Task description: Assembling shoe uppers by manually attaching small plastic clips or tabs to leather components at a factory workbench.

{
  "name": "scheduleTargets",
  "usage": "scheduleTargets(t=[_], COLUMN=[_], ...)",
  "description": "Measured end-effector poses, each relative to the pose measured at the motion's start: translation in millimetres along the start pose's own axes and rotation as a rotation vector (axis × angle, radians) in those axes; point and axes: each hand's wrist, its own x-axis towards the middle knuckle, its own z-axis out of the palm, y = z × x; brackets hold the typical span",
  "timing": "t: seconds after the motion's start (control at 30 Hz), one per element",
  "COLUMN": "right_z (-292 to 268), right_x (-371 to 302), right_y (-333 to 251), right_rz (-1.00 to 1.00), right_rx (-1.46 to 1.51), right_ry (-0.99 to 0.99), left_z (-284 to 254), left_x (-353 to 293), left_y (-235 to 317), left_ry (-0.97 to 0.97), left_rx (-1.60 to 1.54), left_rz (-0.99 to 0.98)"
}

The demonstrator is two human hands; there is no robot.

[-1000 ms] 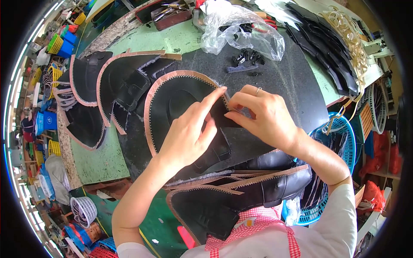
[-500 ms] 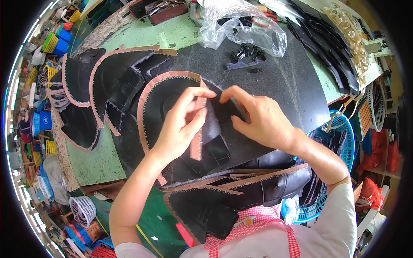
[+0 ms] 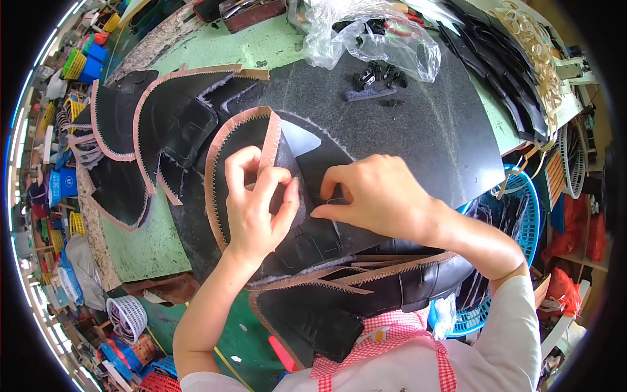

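Observation:
A black leather piece with a tan zigzag edge (image 3: 225, 163) lies on a dark mat (image 3: 418, 130) in front of me. My left hand (image 3: 258, 206) pinches its folded-over edge between thumb and fingers and lifts it. My right hand (image 3: 379, 196) presses flat on a black inner patch (image 3: 317, 166) of the same piece, fingertips pointing left. More cut pieces with tan edges (image 3: 320, 307) lie stacked at the near edge of the bench, over my lap.
Several similar black pieces (image 3: 150, 124) spread over the green bench (image 3: 144, 235) at left. A clear plastic bag (image 3: 366, 32) and small black buckles (image 3: 379, 75) lie at the back. Black strips (image 3: 503, 72) pile at right, above a blue basket (image 3: 529, 209).
My left hand has folded the tan-edged rim of the piece over toward the right. My right hand has shifted down and flattened onto the inner patch.

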Motion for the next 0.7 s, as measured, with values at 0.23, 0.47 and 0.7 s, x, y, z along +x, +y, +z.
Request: scheduleTargets(t=[0.23,0.47,0.7], right_z=[9,-18,-47], right_x=[-5,1,9], right_y=[4,43,105], right_rz=[0.135,-0.095,-0.024], right_rx=[0.302,0.12,-0.053], right_ry=[-0.043,0.363,0.449], left_z=[-9,-23,-22], left_x=[9,20,33], left_y=[3,9,6], left_ry=[-0.289,-0.47,-0.539], left_rx=[0.024,-0.204,-0.336], left_rz=[0.141,-0.095,-0.162])
